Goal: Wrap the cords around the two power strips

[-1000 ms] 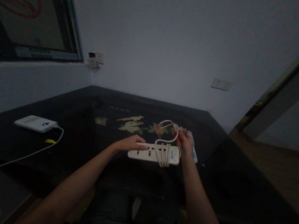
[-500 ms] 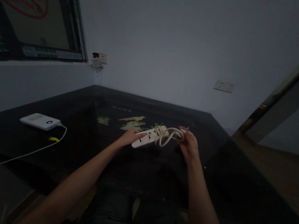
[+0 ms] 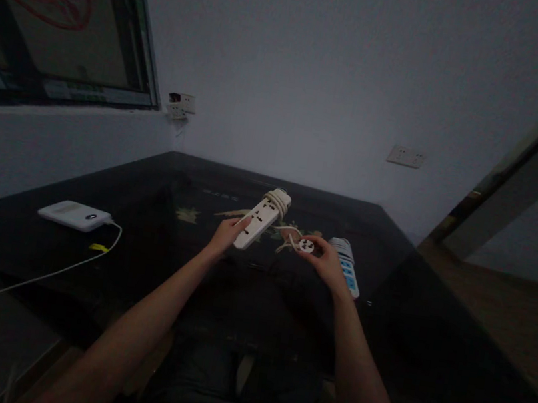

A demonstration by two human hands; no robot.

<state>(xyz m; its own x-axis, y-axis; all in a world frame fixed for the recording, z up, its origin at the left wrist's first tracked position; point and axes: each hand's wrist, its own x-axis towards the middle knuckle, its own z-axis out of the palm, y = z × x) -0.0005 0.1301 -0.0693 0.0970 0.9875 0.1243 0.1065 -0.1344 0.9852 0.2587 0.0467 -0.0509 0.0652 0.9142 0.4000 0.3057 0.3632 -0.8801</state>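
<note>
My left hand [image 3: 228, 232] is closed round the near end of a white power strip [image 3: 258, 221], thumb on its socket face. The strip is tilted up and away, and its cord [image 3: 277, 203] is wound round the far end. A loose length of cord runs across to my right hand [image 3: 324, 258], which pinches a round white plug [image 3: 306, 245] with dark marks on its face. Just right of that hand lies a second power strip [image 3: 349, 277], with blue sockets and a pale cord wrapped round its far end; my right hand partly covers it.
Both hands are over a dark glossy table [image 3: 254, 300] with a bird-and-flower picture. A white power bank [image 3: 75, 215] with a cable lies at the left, by a yellow scrap [image 3: 99, 247]. Wall sockets [image 3: 406, 156] are behind, and a window [image 3: 59, 15] is at left.
The white power strip has swung more upright, away from me. My right hand has moved left and down, drawing the plug end away from the coil. The blue-socketed strip now shows beside it.
</note>
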